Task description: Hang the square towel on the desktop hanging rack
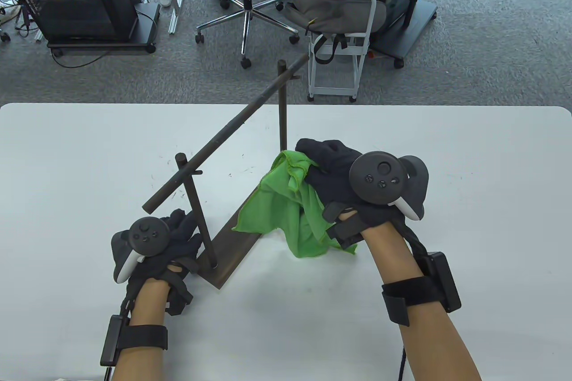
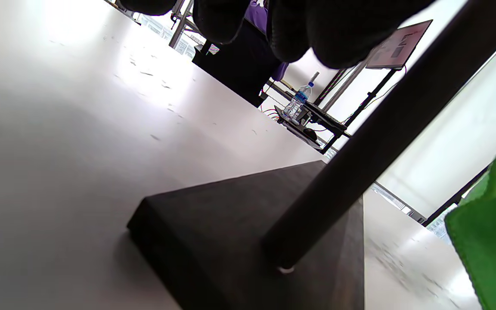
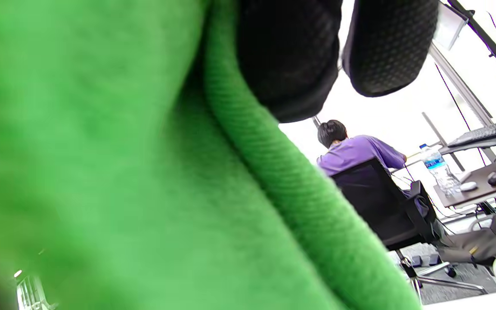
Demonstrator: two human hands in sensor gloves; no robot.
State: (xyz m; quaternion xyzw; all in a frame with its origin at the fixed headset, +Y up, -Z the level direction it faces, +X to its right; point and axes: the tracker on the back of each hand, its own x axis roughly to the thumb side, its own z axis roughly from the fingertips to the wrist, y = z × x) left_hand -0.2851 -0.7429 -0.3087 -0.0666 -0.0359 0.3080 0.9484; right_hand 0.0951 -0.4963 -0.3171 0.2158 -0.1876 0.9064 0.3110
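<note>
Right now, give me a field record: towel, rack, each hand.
towel: green square microfibre towel, bunched, lifted, lower corner on the white table, not on the bar
rack: dark metal desktop hanging rack, crossbar bare
right hand: grips the towel's top
left hand: at the rack's near upright, contact unclear

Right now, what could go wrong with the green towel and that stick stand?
The towel is bunched in the right hand, so it might go over the bar crumpled and slide off. Its lower edge trails on the base and could snag. The left hand is at the near post; a hard tug might still tip the rack.
</note>
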